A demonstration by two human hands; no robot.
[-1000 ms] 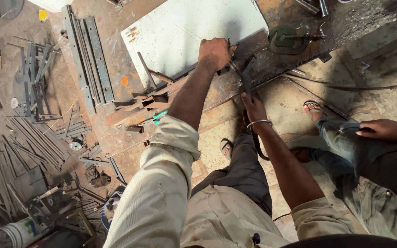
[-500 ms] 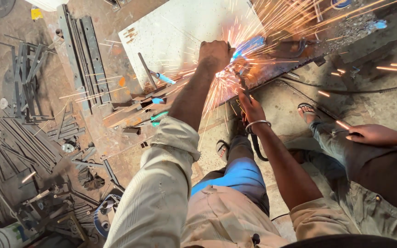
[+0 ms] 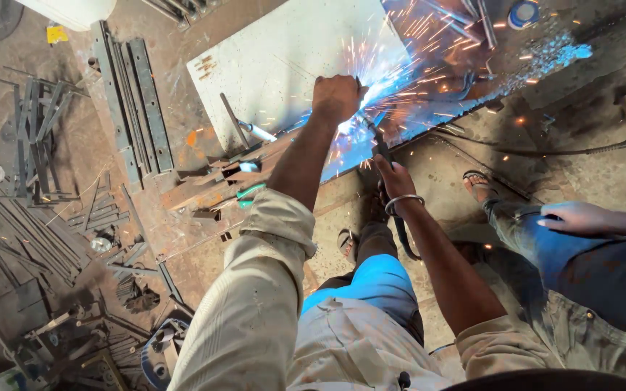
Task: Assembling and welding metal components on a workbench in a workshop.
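A dusty workshop floor littered with scrap steel, seen from above while a person welds at a metal sheet.

The pale metal sheet [image 3: 291, 65] lies flat on the ground at about twelve o'clock, flat bars [image 3: 135, 101] stacked at ten o'clock and thin rods [image 3: 23, 239] scattered at eight. The left hand [image 3: 336, 98] is clenched into a fist, pressed down at the sheet's near edge, apparently to keep it from shifting beside the bright arc. The right hand [image 3: 394, 181], a bangle at the wrist, is closed around the welding holder [image 3: 380, 145], whose tip angles up toward the sparks [image 3: 400, 80] at one o'clock; a cable [image 3: 545, 152] trails off toward three. Another person's hand [image 3: 577, 217] rests on a denim knee at three o'clock, well apart from the sparks.
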